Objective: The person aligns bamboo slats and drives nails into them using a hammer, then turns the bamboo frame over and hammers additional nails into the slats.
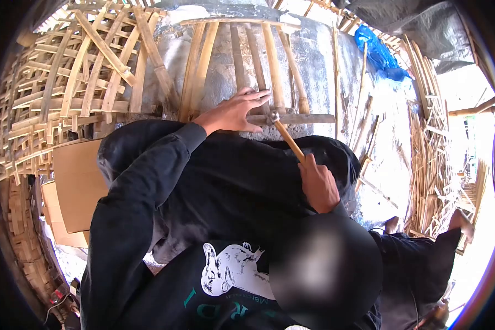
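Note:
My right hand [319, 184] is wrapped round the light wooden handle of a hammer [289, 140]. The hammer's metal head rests at or just above a dark wooden crosspiece [308, 119]. My left hand [237, 111] lies with fingers stretched out over the slats, its thumb apart near the crosspiece; whether anything small sits under it is hidden. Several bamboo slats [272, 63] run away from me from the crosspiece to a thin far crosspiece [239, 22], forming a frame.
Silvery sheeting [319, 71] lies under the frame. Woven bamboo lattice [66, 82] stands at left, above a cardboard box [78, 184]. Split bamboo strips [432, 143] are piled at right, with blue plastic [380, 55] beyond. Someone's dark-clothed limb [418, 264] is at lower right.

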The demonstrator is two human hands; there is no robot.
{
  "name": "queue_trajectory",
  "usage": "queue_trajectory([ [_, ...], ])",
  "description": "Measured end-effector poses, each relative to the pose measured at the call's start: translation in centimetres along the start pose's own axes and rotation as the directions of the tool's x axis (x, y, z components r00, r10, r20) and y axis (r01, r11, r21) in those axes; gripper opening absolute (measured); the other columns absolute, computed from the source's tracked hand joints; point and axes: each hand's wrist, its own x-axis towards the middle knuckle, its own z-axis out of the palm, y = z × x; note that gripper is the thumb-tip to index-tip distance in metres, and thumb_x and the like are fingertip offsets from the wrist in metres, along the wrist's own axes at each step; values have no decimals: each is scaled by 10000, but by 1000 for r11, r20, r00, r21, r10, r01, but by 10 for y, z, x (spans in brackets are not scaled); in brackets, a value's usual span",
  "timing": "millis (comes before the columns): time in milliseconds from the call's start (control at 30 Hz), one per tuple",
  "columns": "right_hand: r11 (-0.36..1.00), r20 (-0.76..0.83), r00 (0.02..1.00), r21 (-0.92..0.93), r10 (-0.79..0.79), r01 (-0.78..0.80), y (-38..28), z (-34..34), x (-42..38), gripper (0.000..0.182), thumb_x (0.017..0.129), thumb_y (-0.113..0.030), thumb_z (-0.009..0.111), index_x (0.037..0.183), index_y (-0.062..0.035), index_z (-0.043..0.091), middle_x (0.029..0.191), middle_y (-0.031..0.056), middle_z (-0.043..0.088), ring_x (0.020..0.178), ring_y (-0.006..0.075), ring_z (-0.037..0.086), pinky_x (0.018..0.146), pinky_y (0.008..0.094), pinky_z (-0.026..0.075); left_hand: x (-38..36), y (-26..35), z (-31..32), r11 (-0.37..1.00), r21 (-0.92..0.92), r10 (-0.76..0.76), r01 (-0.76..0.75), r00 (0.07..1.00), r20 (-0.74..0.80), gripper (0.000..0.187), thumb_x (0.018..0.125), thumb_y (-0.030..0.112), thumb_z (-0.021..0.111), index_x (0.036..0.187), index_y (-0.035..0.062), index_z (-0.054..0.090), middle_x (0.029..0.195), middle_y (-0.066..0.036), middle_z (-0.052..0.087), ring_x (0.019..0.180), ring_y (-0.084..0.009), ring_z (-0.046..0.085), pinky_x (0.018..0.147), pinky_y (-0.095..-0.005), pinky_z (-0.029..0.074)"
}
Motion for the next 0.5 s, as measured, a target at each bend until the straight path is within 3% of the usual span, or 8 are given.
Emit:
queue_trajectory([
  [33,1000,-4,1000,-4,-2,2,-4,-3,4,218,1083,-209,617,1071,-51,467,695,246,632,636,486,642,546,605,492,1,-2,2,1000,-3,-1,1,1000,5,1021,822,411,881,1667,119,388,1762,-30,309,1566,-397,318,1297,-503,328],
  [100,986,-83,996,161,45,-31,-16,-5,3,220,1089,-231,607,1071,-59,471,674,229,623,626,484,648,550,603,496,0,-5,6,1000,-21,14,-14,1000,0,1017,827,416,876,1669,123,387,1762,-28,310,1568,-400,315,1300,-509,320],
  [133,986,-84,995,161,49,-34,-14,-2,0,220,1089,-231,607,1071,-59,471,674,229,623,626,484,648,550,603,496,1,-5,5,999,-26,30,-31,999,-15,1013,833,422,871,1670,126,385,1762,-26,310,1570,-404,311,1303,-514,313],
  [200,1000,-26,1000,-22,16,-17,-4,8,-1,219,1092,-235,603,1068,-63,469,667,231,621,623,482,646,550,603,495,1,-5,3,999,-9,50,-50,999,-22,1009,835,423,871,1669,123,388,1762,-28,310,1564,-404,319,1305,-518,308],
  [267,1000,-56,998,-22,-22,21,-1,10,-1,222,1089,-221,608,1059,-57,461,668,239,618,628,489,639,551,603,493,2,-5,4,999,26,27,-26,1000,-14,1016,829,424,878,1669,129,387,1763,-22,309,1560,-403,328,1302,-516,311],
  [333,990,-71,997,134,-34,44,-8,0,2,231,1083,-211,621,1053,-53,455,667,245,615,641,498,636,554,609,488,1,1,-1,999,-15,-31,32,999,30,1016,832,407,879,1673,132,380,1763,-14,312,1565,-396,327,1299,-505,318],
  [433,990,-42,996,126,75,-69,-5,13,-3,235,1076,-204,634,1064,-48,458,665,246,615,653,506,634,563,612,480,0,-1,3,1000,-10,23,-23,1000,-9,1011,845,385,872,1682,137,360,1759,-15,321,1567,-385,332,1296,-491,324],
  [500,995,-46,999,98,20,-15,-3,2,-3,231,1072,-193,637,1059,-41,464,675,257,616,667,510,633,578,610,474,1,-3,3,999,7,33,-32,999,-17,1012,847,390,869,1685,151,355,1759,-16,320,1568,-386,330,1297,-493,321],
])
